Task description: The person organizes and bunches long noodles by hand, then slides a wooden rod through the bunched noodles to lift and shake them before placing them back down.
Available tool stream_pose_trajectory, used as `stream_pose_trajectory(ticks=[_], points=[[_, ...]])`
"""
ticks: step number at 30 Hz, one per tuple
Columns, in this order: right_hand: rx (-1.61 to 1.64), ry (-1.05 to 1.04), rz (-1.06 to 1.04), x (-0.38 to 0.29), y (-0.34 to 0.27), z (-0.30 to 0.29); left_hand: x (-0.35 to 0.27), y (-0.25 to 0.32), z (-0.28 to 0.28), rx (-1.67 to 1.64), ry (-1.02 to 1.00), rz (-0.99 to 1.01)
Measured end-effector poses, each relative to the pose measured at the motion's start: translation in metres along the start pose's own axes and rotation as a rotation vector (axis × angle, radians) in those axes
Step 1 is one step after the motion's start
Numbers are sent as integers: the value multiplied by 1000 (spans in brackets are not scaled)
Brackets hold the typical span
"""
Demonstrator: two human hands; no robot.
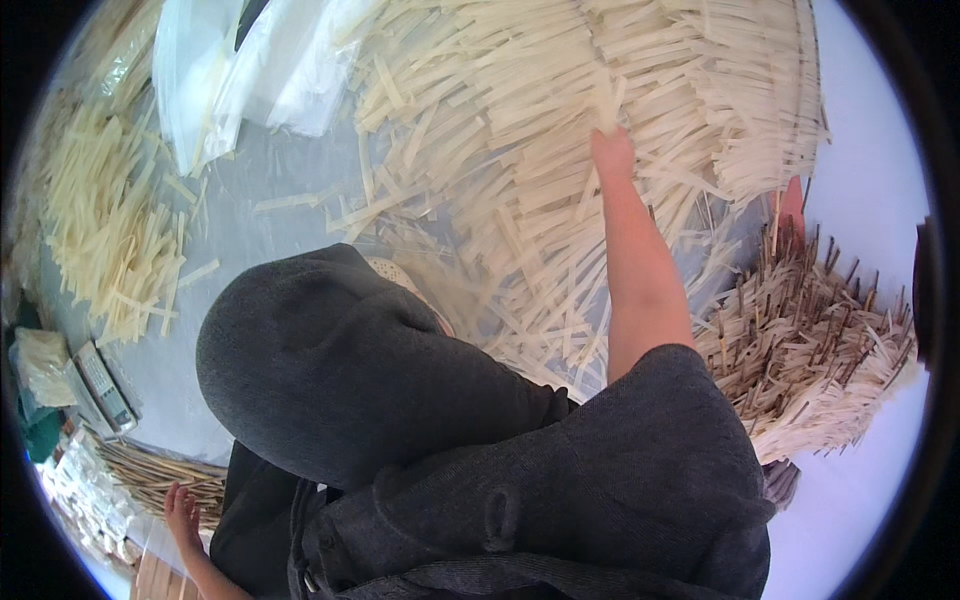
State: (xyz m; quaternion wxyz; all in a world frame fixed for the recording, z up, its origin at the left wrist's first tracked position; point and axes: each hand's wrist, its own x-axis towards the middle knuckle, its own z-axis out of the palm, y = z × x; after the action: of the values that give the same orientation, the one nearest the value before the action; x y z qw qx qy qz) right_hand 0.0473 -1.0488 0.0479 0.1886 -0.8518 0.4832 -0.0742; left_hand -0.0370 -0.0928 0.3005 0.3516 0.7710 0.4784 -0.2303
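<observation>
My right hand [615,154] reaches out over a broad layer of pale flat strips [525,150] on the floor. Its fingers close around a small bunch of pale strips [606,101], slightly blurred. At the lower left, my left hand [182,514] is held off to the side, fingers apart and a little bent, with nothing seen in it. Behind it lies a bundle of thin brown sticks [161,469]; whether the two touch I cannot tell. My bent knee in dark cloth [300,352] hides part of the floor.
White plastic sheeting [300,82] lies at the upper left, beside another heap of strips [112,217]. A device with buttons [105,386] sits at the left. Dark-ended sticks with pale strips [810,345] are stacked at the right, below a red object [789,214]. A perforated pale shoe [394,271] shows past my knee.
</observation>
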Motion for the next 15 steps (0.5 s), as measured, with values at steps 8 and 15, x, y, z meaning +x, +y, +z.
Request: stream_pose_trajectory(ticks=[8,15], points=[[-20,-229,-223,-40,56,-2,-34,3,8,127,-30,-109],[-63,-690,-170,-196,109,-24,-25,23,24,159,-57,4]])
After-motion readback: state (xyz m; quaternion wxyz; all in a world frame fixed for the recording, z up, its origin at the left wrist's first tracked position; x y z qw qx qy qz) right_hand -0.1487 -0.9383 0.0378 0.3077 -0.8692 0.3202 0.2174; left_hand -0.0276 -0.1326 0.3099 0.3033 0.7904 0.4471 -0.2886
